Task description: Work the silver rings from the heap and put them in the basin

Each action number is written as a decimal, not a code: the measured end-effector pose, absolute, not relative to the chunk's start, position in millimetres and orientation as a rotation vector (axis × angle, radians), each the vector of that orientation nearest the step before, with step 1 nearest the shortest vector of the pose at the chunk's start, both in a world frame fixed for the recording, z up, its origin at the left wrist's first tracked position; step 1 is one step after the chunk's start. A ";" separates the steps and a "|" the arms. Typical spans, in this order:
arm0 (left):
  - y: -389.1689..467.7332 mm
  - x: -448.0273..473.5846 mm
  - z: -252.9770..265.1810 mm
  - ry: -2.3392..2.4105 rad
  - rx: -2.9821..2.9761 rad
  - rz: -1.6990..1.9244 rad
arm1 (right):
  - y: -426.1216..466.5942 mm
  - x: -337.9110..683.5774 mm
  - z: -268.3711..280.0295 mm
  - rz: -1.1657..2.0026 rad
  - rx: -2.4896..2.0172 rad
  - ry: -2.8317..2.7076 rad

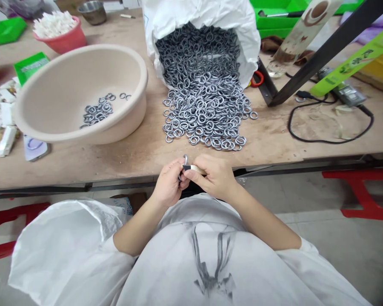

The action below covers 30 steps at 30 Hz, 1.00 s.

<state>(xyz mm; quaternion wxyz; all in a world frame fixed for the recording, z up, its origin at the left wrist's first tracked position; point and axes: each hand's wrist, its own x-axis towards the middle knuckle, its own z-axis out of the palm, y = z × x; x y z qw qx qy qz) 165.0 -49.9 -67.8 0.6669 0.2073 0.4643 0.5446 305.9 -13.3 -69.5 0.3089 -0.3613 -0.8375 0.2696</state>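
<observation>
My left hand (170, 182) is closed, pinching a grey ring (185, 159) that stands up above the fingertips. A second dark ring seems to show lower down, partly hidden by the fingers. My right hand (217, 175) is wrapped round a small knife (198, 169) with a pale handle and a dark end. That dark end meets the left fingertips beside the ring. Beyond both hands, a heap of grey rings (207, 110) spills onto the table from a white sack (249, 25). To the left, a beige basin (64, 72) contains several similar rings (98, 111).
A dark metal post (306, 68) slants up at the right, near a looped black cable (290, 123). A red bowl (64, 39) of white pieces and a metal bowl (93, 12) stand at the back left. The wooden table's (130, 163) front edge runs beside my hands.
</observation>
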 end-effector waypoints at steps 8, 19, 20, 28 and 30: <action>-60.9 165.6 -67.5 0.953 0.577 1.094 | 19.9 314.0 -82.4 0.689 -1.338 -2.106; -45.4 141.7 -76.7 1.065 0.521 1.282 | 49.8 286.2 -74.3 0.309 -1.677 -2.394; -44.1 140.0 -77.4 1.069 0.505 1.288 | 49.8 288.2 -74.1 0.343 -1.661 -2.333; -38.8 154.2 -78.4 1.047 0.552 1.231 | 17.1 292.7 -77.4 1.635 -0.914 -1.504; -39.8 160.6 -80.0 1.003 0.591 1.175 | 7.0 287.3 -80.4 1.722 -0.907 -1.417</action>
